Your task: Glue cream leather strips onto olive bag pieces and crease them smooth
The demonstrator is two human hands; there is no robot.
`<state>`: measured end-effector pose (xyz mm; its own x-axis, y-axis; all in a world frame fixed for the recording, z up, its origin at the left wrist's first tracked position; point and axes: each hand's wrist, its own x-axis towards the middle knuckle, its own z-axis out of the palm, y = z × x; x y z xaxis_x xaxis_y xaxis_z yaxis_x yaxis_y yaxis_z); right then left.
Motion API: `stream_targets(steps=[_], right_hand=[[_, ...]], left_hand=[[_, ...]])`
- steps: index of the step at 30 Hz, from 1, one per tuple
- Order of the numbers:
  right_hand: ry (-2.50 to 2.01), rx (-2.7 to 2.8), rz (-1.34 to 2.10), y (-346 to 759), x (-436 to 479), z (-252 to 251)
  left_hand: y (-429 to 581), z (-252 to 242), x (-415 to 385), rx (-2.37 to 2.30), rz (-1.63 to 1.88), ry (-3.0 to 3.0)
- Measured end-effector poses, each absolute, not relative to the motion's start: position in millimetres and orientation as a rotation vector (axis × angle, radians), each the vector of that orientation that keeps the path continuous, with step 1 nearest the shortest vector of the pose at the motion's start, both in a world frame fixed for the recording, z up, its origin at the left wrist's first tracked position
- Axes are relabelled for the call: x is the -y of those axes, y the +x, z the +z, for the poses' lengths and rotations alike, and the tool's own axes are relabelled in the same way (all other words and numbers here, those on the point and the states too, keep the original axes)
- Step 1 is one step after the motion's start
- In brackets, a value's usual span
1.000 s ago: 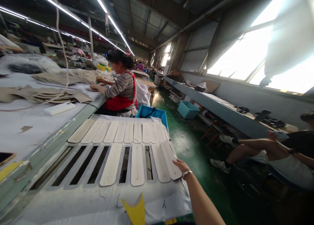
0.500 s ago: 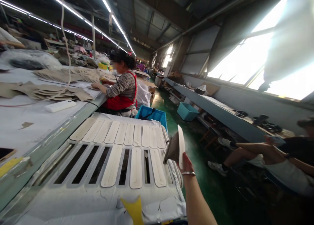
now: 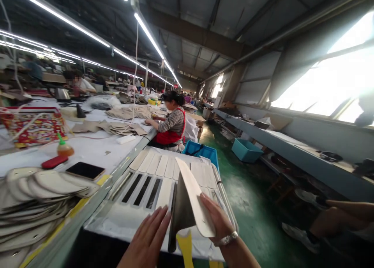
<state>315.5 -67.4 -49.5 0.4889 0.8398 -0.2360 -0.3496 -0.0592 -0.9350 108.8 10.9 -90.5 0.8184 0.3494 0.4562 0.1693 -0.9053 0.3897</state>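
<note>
My right hand (image 3: 216, 215), with a bracelet at its wrist, grips a folded panel (image 3: 196, 200) by its long edge. That panel has a long, white, round-ended face and a dark grey side, and stands on edge above the rack. Close to its grey side is my left hand (image 3: 149, 235), fingers stretched out and holding nothing; whether it touches the panel I cannot tell. Beneath lies a cloth-covered rack (image 3: 112, 217) with dark slots. White round-ended strips (image 3: 161, 166) lie on it in rows, partly hidden by the panel. A yellow piece (image 3: 184, 248) shows at the near edge.
Stacked pale pieces (image 3: 23, 198), a phone (image 3: 85, 170) and a glue bottle (image 3: 64, 148) sit on the left table. Ahead, a co-worker in a red apron (image 3: 172, 133) handles tan pieces. A blue crate (image 3: 201, 149) stands beyond the rack; a seated person's legs show right.
My view has swung left, showing more of the table. The panel has come nearer, over the rack, in my right hand. My left hand has entered view with fingers extended.
</note>
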Motion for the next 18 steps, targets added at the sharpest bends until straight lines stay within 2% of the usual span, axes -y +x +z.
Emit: stream_targets(steps=[3, 6, 8, 11, 13, 15, 18], right_hand=[[-1.157, 0.622, 1.176, 256.5, 75.1, -31.7], [-1.165, 0.948, 1.220, 252.4, 96.7, -12.4], [-1.368, 1.204, 0.938, 265.4, 114.5, -1.0], [-1.752, 1.539, 0.192, 275.7, 130.8, 9.5], [-1.834, 1.786, -0.006, 270.6, 129.9, 10.8], [-1.815, 1.962, 0.094, 261.2, 123.2, 7.2], [-1.778, 1.937, 0.237, 250.7, 114.7, -7.5]], left_hand=[[115.2, -61.4, -8.0, -0.237, 0.847, 2.552], [102.9, -32.1, -19.5, -0.440, 0.693, 2.271], [83.1, -14.7, -31.4, -0.539, 0.596, 2.075], [54.6, 5.8, -43.7, -0.466, 0.405, 1.911], [43.9, 17.2, -44.5, -0.403, 0.324, 1.893], [38.4, 27.1, -41.1, -0.360, 0.260, 1.914], [29.6, 34.5, -34.6, -0.245, 0.062, 1.961]])
